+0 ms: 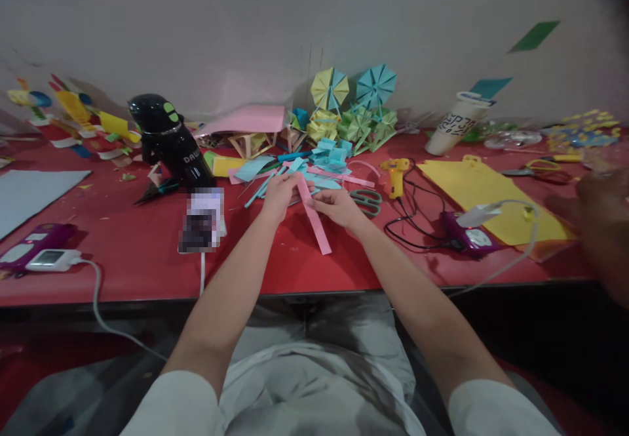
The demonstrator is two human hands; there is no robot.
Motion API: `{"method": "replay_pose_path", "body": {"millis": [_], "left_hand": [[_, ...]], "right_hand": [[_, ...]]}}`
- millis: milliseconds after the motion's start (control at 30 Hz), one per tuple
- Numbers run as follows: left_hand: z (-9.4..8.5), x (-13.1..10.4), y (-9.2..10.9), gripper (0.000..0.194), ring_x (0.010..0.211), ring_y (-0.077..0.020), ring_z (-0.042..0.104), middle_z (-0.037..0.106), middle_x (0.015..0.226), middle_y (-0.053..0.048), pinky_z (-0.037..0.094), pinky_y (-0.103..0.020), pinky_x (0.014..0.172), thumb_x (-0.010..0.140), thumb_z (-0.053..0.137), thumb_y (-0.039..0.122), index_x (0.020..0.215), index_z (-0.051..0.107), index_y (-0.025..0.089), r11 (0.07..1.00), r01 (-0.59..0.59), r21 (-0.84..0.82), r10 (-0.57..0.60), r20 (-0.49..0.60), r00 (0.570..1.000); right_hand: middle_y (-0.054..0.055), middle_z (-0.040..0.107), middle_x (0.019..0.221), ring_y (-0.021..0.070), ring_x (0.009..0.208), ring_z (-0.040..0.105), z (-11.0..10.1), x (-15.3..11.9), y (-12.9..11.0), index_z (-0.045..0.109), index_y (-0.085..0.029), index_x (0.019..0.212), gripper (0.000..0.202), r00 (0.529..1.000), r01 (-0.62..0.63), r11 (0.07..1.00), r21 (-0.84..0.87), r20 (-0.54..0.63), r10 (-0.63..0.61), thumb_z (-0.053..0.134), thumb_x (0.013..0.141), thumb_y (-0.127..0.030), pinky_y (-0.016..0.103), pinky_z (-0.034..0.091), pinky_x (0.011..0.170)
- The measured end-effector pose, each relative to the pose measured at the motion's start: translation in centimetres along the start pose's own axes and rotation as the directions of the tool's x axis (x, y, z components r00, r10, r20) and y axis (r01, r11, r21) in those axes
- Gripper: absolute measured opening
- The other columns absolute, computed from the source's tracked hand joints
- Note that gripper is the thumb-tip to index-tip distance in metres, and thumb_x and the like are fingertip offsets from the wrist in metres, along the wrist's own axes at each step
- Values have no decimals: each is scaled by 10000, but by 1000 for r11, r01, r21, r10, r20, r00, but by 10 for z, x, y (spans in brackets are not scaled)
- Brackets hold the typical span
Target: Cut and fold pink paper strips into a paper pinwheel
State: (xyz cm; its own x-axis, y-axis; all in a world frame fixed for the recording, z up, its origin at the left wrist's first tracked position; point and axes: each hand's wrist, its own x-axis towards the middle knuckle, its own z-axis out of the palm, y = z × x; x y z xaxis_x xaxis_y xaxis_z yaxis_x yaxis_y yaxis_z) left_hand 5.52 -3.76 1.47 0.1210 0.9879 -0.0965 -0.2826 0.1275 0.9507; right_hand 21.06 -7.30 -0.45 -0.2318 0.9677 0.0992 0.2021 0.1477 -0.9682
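A pink paper strip (317,226) slants over the red table, its upper end between my two hands. My left hand (282,195) is closed on the strip near its top. Lower down, the fingers of my right hand (335,204) pinch its right edge. Behind my hands lies a pile of blue paper pieces (330,155) and more pink strips. Green-handled scissors (367,201) rest just right of my right hand.
A yellow glue gun (397,175) with a black cord, yellow sheets (484,193) and a purple power strip (472,236) are on the right. A black bottle (170,141) and a phone (201,221) stand left. Another person's blurred hand (607,226) is far right.
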Motion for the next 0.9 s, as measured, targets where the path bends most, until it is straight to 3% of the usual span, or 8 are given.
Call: {"method": "replay_pose_path", "body": {"millis": [300,500,900], "left_hand": [[-2,5,-5,251,825,-209,708,732,775,-75,565,-343,788,774,728,396,772,676,150,993,-105,55,105,-11,994],[-8,12,-10,193,772,-140,642,707,783,-18,529,-276,772,659,785,289,795,732,163,961,-252,117,261,-71,963],[-11,18,-11,83,704,-126,602,658,709,2,520,-295,785,654,721,168,735,708,156,967,-219,130,235,-123,964]], "right_hand": [[21,631,694,141,638,516,0,-2,-2,685,-168,745,434,1000,22,998,-53,-5,-22,675,739,-602,287,427,607],[20,620,685,139,632,500,0,-2,-3,667,-168,706,424,999,41,994,-100,-13,-43,663,750,-589,286,414,605],[-4,539,621,119,577,428,1,-2,-2,643,-172,700,443,998,63,989,-131,31,-60,622,785,-606,277,347,562]]}}
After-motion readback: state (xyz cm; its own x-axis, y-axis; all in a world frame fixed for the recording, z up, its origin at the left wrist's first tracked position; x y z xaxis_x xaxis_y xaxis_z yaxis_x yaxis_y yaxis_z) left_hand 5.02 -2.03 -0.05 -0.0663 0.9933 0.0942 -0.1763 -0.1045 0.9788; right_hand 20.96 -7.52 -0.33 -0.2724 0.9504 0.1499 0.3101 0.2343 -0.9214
